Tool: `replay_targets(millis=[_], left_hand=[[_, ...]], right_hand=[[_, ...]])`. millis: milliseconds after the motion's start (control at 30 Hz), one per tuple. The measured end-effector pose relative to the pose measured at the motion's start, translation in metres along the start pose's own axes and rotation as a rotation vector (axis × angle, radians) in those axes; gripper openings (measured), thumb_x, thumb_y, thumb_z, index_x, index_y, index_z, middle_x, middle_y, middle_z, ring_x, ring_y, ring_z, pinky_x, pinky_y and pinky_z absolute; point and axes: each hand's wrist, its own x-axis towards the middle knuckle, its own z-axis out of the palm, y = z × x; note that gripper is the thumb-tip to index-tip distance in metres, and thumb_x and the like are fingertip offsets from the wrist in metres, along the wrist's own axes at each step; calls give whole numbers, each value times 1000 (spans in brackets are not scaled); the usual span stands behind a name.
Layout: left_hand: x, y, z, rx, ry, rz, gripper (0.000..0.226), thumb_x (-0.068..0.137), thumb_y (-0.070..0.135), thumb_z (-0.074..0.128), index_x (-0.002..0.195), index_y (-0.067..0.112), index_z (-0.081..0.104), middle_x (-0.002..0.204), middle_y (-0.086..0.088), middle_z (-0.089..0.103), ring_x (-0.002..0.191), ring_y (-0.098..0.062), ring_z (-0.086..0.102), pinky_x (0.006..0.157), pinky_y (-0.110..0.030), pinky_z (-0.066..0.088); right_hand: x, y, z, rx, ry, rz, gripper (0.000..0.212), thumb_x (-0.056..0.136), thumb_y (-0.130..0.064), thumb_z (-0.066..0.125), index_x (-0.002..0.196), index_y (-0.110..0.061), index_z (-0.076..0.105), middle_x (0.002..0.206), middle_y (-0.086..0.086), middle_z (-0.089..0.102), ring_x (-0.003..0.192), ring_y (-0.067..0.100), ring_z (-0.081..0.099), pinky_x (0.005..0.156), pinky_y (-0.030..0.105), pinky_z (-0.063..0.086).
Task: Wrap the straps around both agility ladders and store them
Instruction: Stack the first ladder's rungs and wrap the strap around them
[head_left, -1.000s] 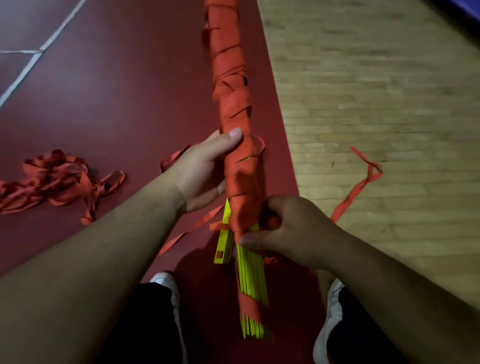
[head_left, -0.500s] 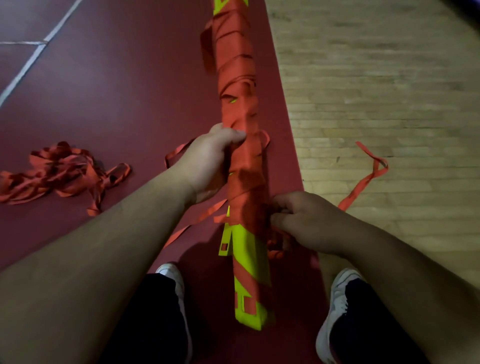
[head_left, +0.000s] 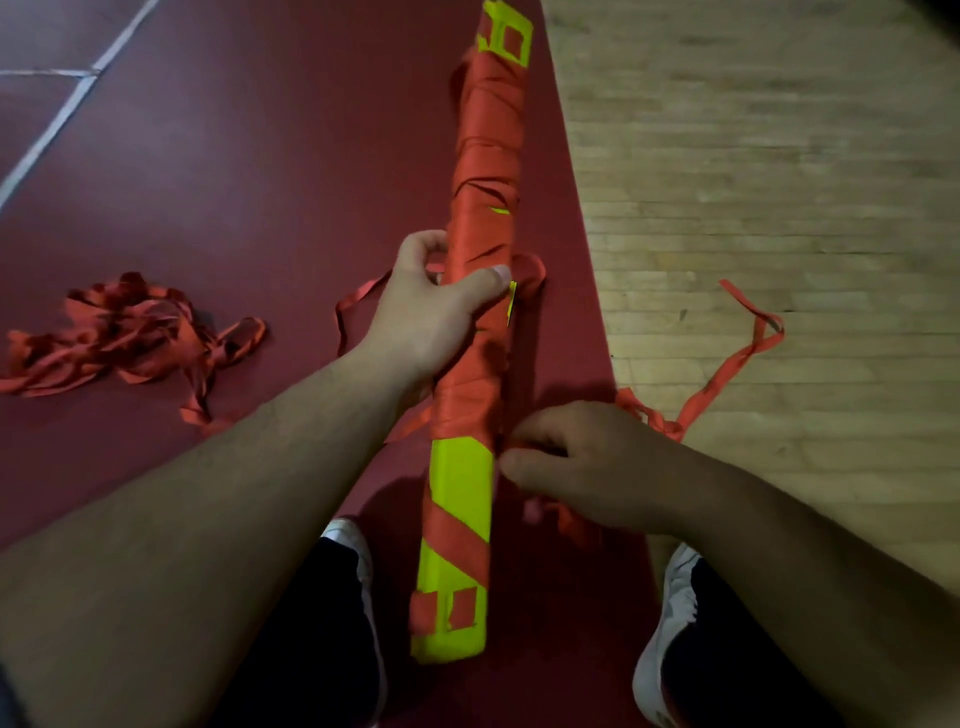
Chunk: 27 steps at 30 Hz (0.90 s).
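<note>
On maroon floor (head_left: 260, 156) beside wood boards (head_left: 753, 156), left hand (head_left: 421, 317) gripping wrapped ladder (head_left: 485, 156), right hand (head_left: 587, 467) pinching strap (head_left: 724, 376)

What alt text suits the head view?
A person's left hand grips a yellow ladder bundle mostly wrapped in orange strap; the right hand holds the strap's tail beside it. A tangled strap pile lies left on the red floor.

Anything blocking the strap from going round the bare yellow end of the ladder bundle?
Nothing visible. The left hand grips the ladder bundle higher up, on the wrapped part; the right hand holds the strap beside the bare yellow stretch.
</note>
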Motion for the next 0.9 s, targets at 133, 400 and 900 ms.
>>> replay_targets(millis=[133,400,900], left_hand=[[0,1,2,-14,24,-5,48,78,27,74,106,36,35,94,-13,68,75,-36,71,74,-61,57],[0,16,5,-351,-6,-148,40,93,15,61,131,8,49,81,-2,66,59,-12,64,61,-28,52],[-5,21,-5,-234,-273,-122,21,97,18,59,113,5,63,100,-17,72,88,-27,69,87,-40,59]], right_hand=[[-4,-5,14,-108,179,95,54,71,-79,64,74,-26,55,69,-5,60,64,6,58,53,26,37],[-2,-2,8,-88,274,155,46,70,-65,77,76,-31,47,72,-11,55,66,4,55,53,22,33],[-3,2,1,-44,65,63,46,73,-69,72,105,-37,68,95,-17,70,85,-3,64,72,23,48]])
